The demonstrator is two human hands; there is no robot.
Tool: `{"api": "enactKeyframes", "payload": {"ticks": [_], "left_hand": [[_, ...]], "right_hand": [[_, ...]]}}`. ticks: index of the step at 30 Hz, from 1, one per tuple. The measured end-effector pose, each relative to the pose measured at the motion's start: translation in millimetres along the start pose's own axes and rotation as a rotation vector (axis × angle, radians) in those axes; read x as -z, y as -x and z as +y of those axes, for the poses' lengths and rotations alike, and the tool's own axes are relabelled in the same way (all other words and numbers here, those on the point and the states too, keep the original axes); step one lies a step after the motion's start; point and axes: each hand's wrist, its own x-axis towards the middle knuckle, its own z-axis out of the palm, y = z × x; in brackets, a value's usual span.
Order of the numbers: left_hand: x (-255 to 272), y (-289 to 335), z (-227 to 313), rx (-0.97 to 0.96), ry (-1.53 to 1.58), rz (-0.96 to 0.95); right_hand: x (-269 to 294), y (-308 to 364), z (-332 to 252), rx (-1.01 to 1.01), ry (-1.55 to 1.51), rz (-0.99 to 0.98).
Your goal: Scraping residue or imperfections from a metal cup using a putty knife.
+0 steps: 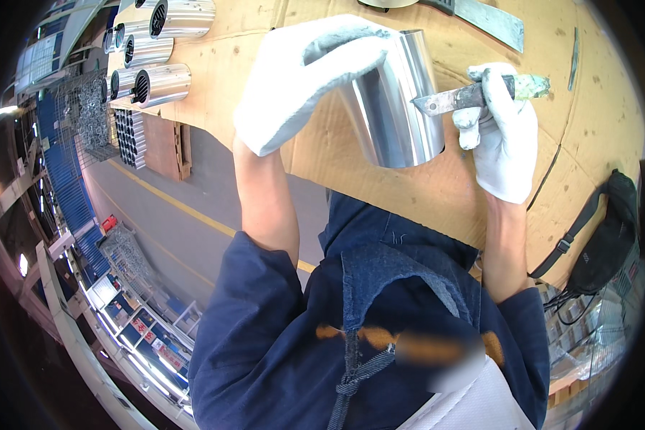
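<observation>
My left hand (pixel 283 89), in a white work glove, grips a shiny metal cylinder (pixel 401 122) by its far end, thumb and fingers closed around the rim. The cylinder is tilted above the cardboard-covered table (pixel 315 175), its near end toward me. A utility knife (pixel 470 97) with a worn dark handle and a green-smeared end is pinched in my gloved right hand (pixel 507 140). Its blade points left and meets the cylinder's right side in view; whether it actually touches the metal I cannot tell.
Several similar metal cylinders (pixel 166 84) lie at the table's far left. A flat-bladed scraper (pixel 491 25) rests at the far edge, and a black waist bag (pixel 608 233) at the right. Stacked tubes (pixel 131 140) and a wooden pallet (pixel 166 147) stand beyond the table's left side.
</observation>
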Motion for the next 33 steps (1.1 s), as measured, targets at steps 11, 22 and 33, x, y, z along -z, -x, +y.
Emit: {"api": "enactKeyframes", "payload": {"ticks": [11, 22, 33], "left_hand": [[1.1, -0.5, -1.1, 0.015, 0.0, -0.014], [0.1, -1.0, -0.9, -0.004, -0.008, -0.006], [-1.1, -1.0, 1.2, 0.018, 0.021, -0.006]], "right_hand": [[-6.4, 0.3, 1.0, -0.02, -0.047, 0.009], [-5.2, -1.0, 3.0, 0.014, 0.019, 0.013], [-6.0, -2.7, 2.1, 0.007, -0.017, 0.006]]}}
